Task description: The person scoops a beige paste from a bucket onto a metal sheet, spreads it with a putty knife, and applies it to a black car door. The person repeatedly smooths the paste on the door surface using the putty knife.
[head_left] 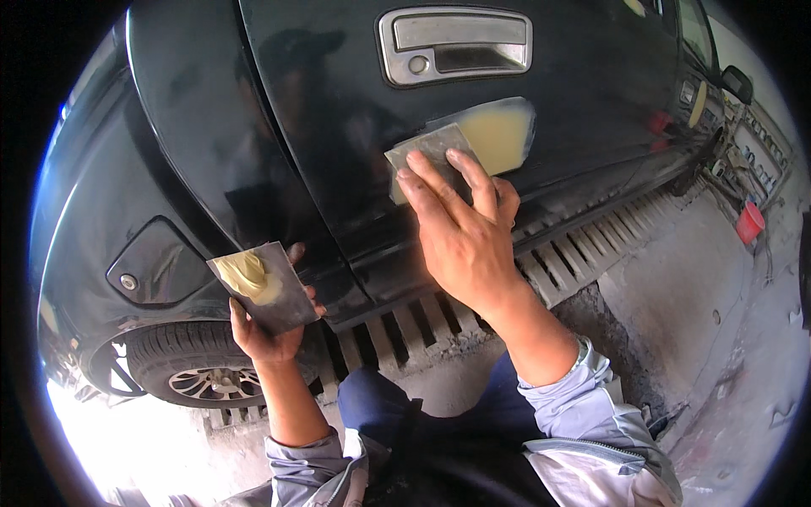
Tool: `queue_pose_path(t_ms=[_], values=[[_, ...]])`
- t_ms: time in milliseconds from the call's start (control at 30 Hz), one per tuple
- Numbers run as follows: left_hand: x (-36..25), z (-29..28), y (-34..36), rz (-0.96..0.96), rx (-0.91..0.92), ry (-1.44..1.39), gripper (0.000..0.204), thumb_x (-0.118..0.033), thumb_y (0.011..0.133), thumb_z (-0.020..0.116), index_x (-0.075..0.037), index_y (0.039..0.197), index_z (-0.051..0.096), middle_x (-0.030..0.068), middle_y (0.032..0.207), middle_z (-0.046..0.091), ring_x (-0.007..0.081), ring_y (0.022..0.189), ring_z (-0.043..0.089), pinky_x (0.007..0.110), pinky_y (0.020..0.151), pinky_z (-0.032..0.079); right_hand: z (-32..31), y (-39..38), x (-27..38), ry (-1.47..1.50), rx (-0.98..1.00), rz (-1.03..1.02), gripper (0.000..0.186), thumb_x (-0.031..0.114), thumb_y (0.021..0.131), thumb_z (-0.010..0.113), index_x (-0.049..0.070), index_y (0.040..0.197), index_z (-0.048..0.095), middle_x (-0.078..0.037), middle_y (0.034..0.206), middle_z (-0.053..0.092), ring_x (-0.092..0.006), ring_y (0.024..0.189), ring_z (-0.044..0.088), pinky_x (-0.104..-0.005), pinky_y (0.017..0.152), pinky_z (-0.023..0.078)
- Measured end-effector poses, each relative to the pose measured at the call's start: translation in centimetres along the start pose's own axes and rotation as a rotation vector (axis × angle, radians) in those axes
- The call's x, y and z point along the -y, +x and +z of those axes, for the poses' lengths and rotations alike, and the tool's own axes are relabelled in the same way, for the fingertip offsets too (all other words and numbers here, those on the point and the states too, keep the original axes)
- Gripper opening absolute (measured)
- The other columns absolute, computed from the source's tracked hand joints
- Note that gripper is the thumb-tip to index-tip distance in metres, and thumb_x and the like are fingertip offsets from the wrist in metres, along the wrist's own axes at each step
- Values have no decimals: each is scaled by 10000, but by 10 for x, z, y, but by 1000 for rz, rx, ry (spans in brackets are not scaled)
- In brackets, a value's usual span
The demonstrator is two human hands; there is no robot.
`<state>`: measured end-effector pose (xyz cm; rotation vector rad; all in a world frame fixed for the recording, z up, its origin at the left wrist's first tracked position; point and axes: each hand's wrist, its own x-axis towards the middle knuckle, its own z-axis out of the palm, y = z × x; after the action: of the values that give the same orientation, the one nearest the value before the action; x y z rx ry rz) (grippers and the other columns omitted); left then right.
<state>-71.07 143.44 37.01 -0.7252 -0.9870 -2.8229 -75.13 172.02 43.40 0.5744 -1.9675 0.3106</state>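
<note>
My right hand (467, 228) presses a thin, flat metal filler spreader (429, 145) against the dark car door (338, 110). Its fingers lie along the plate, over a patch of pale yellow body filler (497, 135) below the door handle (456, 44). The spreader hides the left part of that patch. Lower left, my left hand (269, 338) grips a second flat metal plate (287, 306) from beneath, with fingertips showing at its right edge. A yellow dollop of filler (245, 275) sits on this plate, apart from the car body.
A fuel flap with a keyhole (156, 264) is on the rear panel, above the wheel (203, 367). Slatted floor grating (583, 258) runs under the car. Farther right stand a red bucket (749, 223) and a tray of sockets (758, 156). The side mirror (737, 84) juts out.
</note>
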Motion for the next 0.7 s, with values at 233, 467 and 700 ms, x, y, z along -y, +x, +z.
queue_pose_path(t_ms=[233,467,700], values=[[2,-4,1,15,43,-56,879,-554,921,519,-43,1535,153,365,1503,246,455,1029,631,601,784,564,22,-27,7,39,70,8,462,119,836,628,170,1295,606,2,1450,503,-289,1316,387,-591,934,312],[0,3,0,8,15,20,839,-572,946,470,-81,1547,150,340,1509,264,390,1023,624,569,742,551,31,-59,11,24,64,15,351,93,842,647,125,1191,658,3,1361,584,-252,1306,416,-528,957,305],[1,3,0,16,-12,31,840,-571,944,479,-96,1552,144,335,1531,222,380,1022,626,567,738,561,-2,-18,-2,27,23,34,409,113,854,616,133,1263,613,-8,1403,549,-269,1324,396,-539,976,278]])
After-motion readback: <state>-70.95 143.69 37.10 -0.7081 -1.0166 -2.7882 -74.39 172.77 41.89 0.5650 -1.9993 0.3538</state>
